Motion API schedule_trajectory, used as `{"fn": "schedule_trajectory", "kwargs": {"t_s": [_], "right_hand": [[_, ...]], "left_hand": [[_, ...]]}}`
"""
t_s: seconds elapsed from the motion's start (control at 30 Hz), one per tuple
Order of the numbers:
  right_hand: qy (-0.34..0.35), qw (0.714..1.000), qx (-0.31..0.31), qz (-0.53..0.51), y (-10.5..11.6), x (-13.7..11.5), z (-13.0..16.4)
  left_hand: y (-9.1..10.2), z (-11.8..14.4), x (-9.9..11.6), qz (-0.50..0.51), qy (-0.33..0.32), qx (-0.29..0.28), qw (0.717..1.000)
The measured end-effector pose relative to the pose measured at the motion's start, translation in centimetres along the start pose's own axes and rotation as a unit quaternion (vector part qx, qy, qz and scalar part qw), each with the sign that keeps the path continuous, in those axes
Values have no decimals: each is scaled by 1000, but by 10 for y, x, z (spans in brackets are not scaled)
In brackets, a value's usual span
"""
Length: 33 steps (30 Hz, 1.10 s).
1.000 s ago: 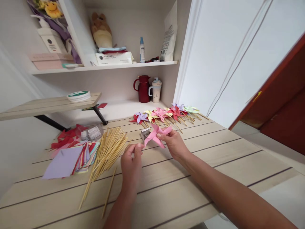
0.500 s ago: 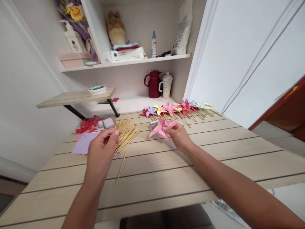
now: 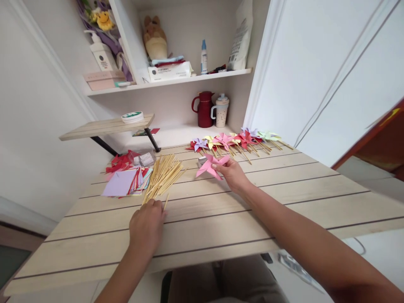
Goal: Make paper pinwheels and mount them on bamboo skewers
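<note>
Wooden counter (image 3: 284,198), stick pile, one pink pinwheel in hand.
Bamboo sticks (image 3: 162,176) fan out just beyond the left hand (image 3: 147,225), whose grip is curled over a stick end. Right hand (image 3: 232,172) pinches the pink pinwheel (image 3: 210,165) at its fingertips, above the counter.

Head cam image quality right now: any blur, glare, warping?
Head view: soft, even light with faint shadows and no glare on the table. Wide-angle warp bends the door frame and stretches the forearms at the edges. The left hand, the right hand and the pink pinwheel are only slightly soft; far shelf labels are unreadable.
</note>
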State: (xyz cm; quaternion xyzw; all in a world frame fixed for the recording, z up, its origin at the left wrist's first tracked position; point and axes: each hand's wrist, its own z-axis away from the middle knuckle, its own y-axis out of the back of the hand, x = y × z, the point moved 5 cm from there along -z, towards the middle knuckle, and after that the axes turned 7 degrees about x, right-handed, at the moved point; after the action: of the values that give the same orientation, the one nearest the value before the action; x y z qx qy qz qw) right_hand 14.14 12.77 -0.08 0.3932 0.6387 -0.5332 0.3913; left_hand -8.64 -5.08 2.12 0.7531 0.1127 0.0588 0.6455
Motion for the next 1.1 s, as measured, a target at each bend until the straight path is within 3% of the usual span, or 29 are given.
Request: {"fn": "schedule_trajectory", "kwargs": {"t_s": [0.17, 0.3, 0.47, 0.53, 0.73, 0.9, 1.0, 1.1], "right_hand": [[-14, 1000, -3, 11, 3, 6, -3], [-22, 1000, -13, 16, 5, 11, -6], [-33, 999, -14, -4, 4, 10, -5], [-59, 998, -16, -33, 0, 11, -2], [-140, 975, -15, -174, -10, 14, 3], [-174, 946, 2, -275, -11, 16, 1], [-177, 937, -5, -302, -14, 16, 1], [-182, 931, -5, -317, -16, 18, 2]], "left_hand": [[-6, -11, 6, 77, -79, 13, 994], [-9, -16, 21, 33, -166, 63, 983], [-12, -17, 38, -20, -332, 111, 936], [-13, -20, 39, -8, -359, 131, 924], [-24, -42, 42, 83, -316, 210, 922], [-10, -60, 63, 161, -253, 294, 908], [-1, -71, 80, 194, -229, 306, 903], [-3, -79, 98, 209, -215, 275, 913]]}}
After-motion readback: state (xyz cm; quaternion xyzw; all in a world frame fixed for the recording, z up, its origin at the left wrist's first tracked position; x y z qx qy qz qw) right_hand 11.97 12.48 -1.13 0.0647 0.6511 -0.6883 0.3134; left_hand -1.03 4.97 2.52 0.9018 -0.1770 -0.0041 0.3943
